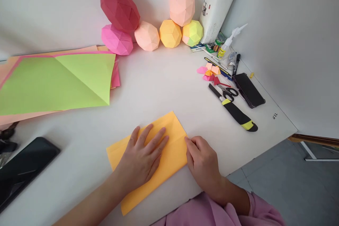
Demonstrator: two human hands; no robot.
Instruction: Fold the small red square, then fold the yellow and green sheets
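Observation:
A yellow-orange sheet of paper [172,152] lies slantwise on the white table in front of me, with faint crease lines near its upper right corner. My left hand [144,153] rests flat on the sheet, fingers spread toward its far edge. At the sheet's right edge is my right hand [202,162], its thumb and index finger pinched on the paper and the other fingers curled in. The fingertips hide the bit of edge they hold.
Coloured paper sheets, a green one [66,81] on top, lie left above a black phone [29,169]. Folded paper balls [171,33] line the wall. A utility knife [238,113], scissors [229,93], glue bottle [225,47] and another phone [249,90] are at the right.

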